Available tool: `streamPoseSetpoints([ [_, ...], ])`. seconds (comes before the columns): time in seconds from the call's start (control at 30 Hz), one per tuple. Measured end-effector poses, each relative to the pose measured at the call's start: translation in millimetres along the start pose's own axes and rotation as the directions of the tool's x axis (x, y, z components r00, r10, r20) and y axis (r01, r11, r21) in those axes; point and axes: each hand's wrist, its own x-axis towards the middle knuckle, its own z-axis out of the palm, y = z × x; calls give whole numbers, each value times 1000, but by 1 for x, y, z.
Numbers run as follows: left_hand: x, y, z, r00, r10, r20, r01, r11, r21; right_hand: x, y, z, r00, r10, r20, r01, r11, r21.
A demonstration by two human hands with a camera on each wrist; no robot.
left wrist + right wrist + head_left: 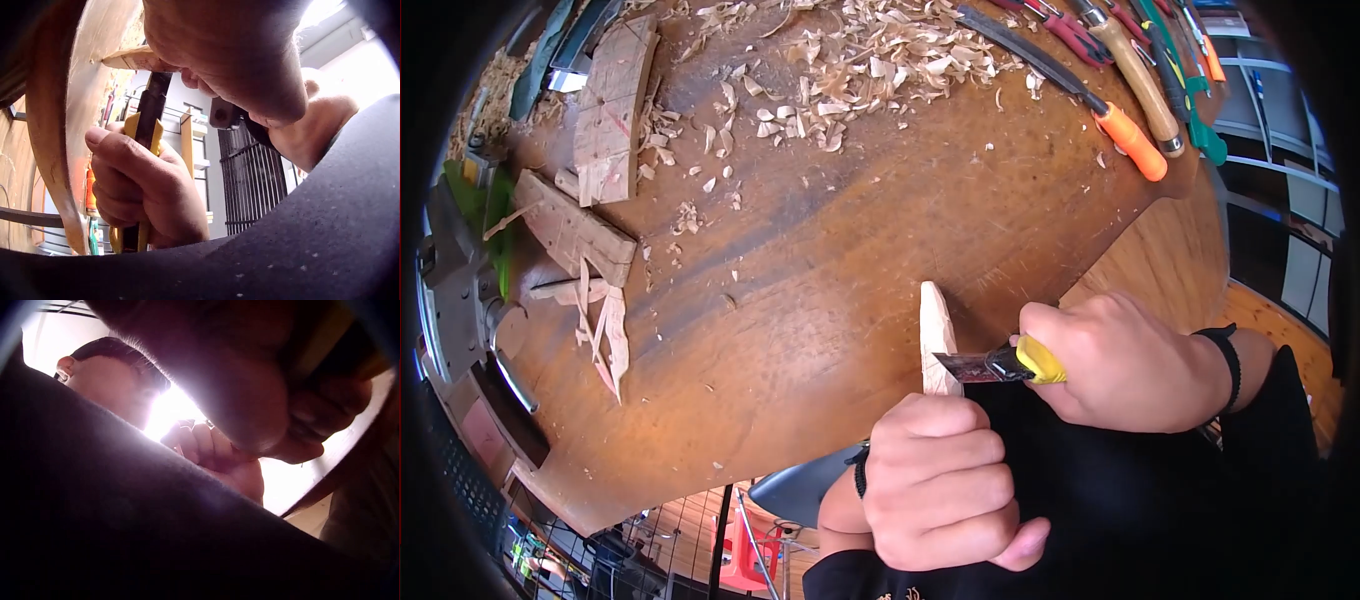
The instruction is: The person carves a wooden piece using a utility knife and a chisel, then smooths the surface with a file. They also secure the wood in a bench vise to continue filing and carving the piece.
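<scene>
My left hand (945, 485) grips the lower end of a pale carved wood piece (937, 335), whose tapered tip points away from me over the table edge. In my right hand (1125, 365) is a yellow utility knife (1040, 360); its dark blade lies against the wood just above my left fist. The left wrist view shows the knife (147, 119) held in curled right fingers, with the blade touching the wood piece (140, 59) beside my left hand (231, 50). In the dark right wrist view, my right hand (231, 381) hides most of the knife.
Wood shavings (880, 70) are spread over the far part of the brown table (800, 300). An orange-handled tool (1135, 145), a wooden-handled tool (1140, 85) and pliers lie at the far right. Cut wood blocks (615, 110) and thin offcuts lie at the left.
</scene>
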Motion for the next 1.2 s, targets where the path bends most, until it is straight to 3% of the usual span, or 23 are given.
streamPoseSetpoints([
  [0.13,5,2,-9,998,-55,-2,55,996,-73,8,-9,-1,1000,19,-9,-19,1000,-13],
  [0.27,4,1,-3,999,-29,-35,28,999,-29,11,-13,-2,999,40,-3,-40,999,-26],
  [0.47,6,1,-2,999,-16,50,16,1000,4,12,-16,0,997,22,-75,-22,1000,-3],
  [0.67,9,11,-4,975,-101,197,60,977,203,8,-10,7,991,-31,-130,30,999,-11],
  [0.93,9,18,2,968,-201,149,159,954,252,-9,-4,9,990,46,-131,-41,998,39],
  [1.0,8,13,4,975,-183,126,150,961,233,-5,-3,7,992,37,-117,-33,999,38],
  [1.07,5,8,4,997,-80,-11,81,980,180,-3,-5,7,994,38,-103,-33,999,42],
  [1.13,5,8,-1,997,-77,9,75,985,155,0,-10,6,992,66,-104,-65,998,13],
  [1.2,7,8,-2,989,-85,124,66,987,148,4,-9,9,991,48,-124,-48,999,8],
])
